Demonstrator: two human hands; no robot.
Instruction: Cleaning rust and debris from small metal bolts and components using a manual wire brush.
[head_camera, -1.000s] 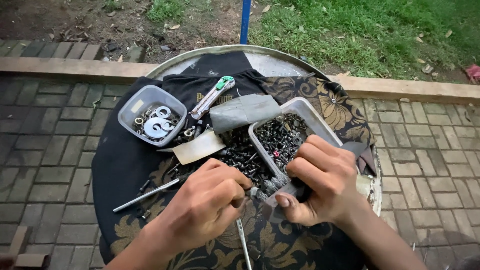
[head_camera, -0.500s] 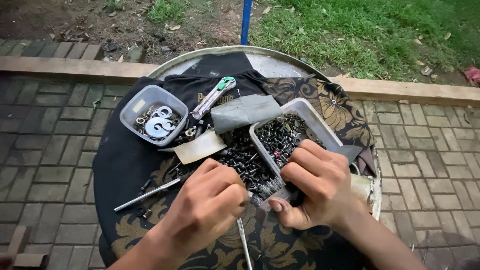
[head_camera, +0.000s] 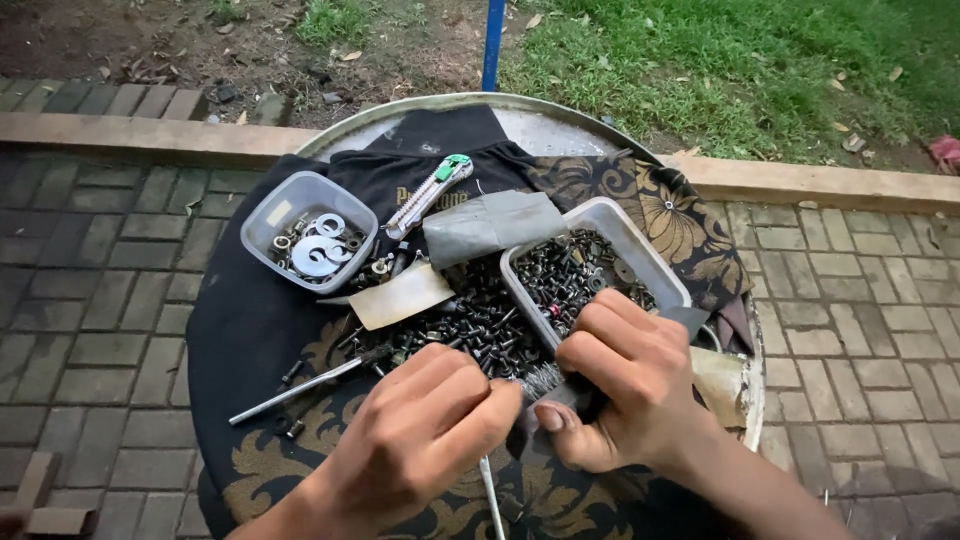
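The left hand (head_camera: 420, 435) and right hand (head_camera: 625, 385) meet at about 6 o'clock on the round cloth-draped table (head_camera: 560, 120), both curled tightly around a small threaded metal part (head_camera: 540, 382) that shows only as a bright ribbed sliver between them. The left fingers are pinched down on its near end; the right hand is wrapped in a fist over the far end along with something dark, and what exactly sits inside that fist cannot be told.

The risk here, as I judge it, is the part slipping out under the twisting grip. It would likely drop into the loose heap of dark screws (head_camera: 470, 320) just at 12 o'clock of the hands, where it would be hard to find again. The right knuckles also sit touching the near rim of the rectangular plastic tub of screws (head_camera: 640, 250); a sharp jerk could tip or shove that tub toward the table edge at 3 o'clock. A long metal rod (head_camera: 300, 385) lies at 9 o'clock of the left hand and could be knocked by the wrist.

Both forearms come in from 6 o'clock, wrists bent slightly inward, knuckles up, thumbs tucked underneath, the right thumb tip showing below.

Further off, at 11 o'clock, a small round-cornered tub of washers (head_camera: 310, 235) stands beside a green-tipped utility knife (head_camera: 430, 192) and a folded grey sheet (head_camera: 490, 225)
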